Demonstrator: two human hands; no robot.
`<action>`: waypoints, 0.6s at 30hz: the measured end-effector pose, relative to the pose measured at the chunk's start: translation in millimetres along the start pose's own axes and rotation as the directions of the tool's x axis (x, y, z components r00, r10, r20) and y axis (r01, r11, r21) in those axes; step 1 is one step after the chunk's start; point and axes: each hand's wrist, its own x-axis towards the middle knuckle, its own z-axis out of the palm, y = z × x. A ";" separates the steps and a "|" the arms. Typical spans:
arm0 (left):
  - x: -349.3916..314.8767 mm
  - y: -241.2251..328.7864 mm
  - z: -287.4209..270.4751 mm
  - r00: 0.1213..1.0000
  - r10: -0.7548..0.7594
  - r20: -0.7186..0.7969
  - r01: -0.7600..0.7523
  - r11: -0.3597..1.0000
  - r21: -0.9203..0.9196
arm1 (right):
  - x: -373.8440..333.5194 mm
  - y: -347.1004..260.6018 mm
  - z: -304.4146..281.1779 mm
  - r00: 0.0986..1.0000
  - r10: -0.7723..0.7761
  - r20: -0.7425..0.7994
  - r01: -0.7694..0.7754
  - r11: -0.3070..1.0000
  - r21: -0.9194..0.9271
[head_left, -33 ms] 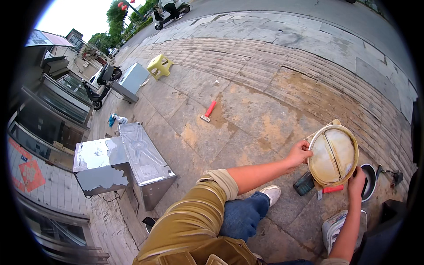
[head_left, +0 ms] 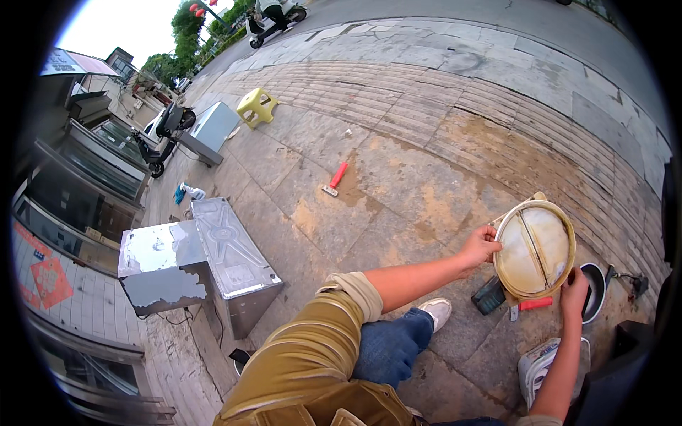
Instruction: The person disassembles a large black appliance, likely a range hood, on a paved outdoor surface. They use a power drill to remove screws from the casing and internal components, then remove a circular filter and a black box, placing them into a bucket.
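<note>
Both hands hold a round, yellowed cover [head_left: 522, 245] with a raised rim and a narrow bar across its middle. It is tilted, and brown grime stains it. My left hand [head_left: 482, 248] grips the left rim, fingers closed around the edge. On the lower right rim my right hand [head_left: 574, 292] is closed, its fingertips partly hidden. Under the cover's lower edge lie a red-handled tool [head_left: 536, 304] and a dark boxy object [head_left: 488, 296], both partly covered. Close to my right hand sits a dark round piece with a white rim [head_left: 594, 292].
A red-handled scraper [head_left: 336, 179] lies on the stained paving ahead. To the left stand metal appliance housings [head_left: 238, 255] with peeling film. Farther off are a yellow stool [head_left: 257, 106], a pale blue box [head_left: 213, 126] and a parked scooter [head_left: 170, 131]. A white spray bottle [head_left: 192, 190] is by the housings.
The cover and both hands keep nearly the same place, with only a very slight shift of the cover to the left.
</note>
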 end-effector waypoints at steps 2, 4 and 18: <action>0.8 3.5 -3.5 1.000 -0.022 -0.008 0.022 1.000 0.007 | 1.0 10.3 3.2 1.000 0.015 0.009 -0.016 0.991 0.130; -0.7 6.4 -6.7 1.000 -0.028 -0.014 0.028 1.000 0.006 | 7.6 18.8 15.7 0.999 0.042 -0.004 -0.039 0.957 0.287; 7.5 26.9 -36.4 0.996 0.046 -0.079 -0.050 0.997 -0.056 | -5.9 59.0 -9.5 0.833 0.545 0.090 -0.353 0.400 0.846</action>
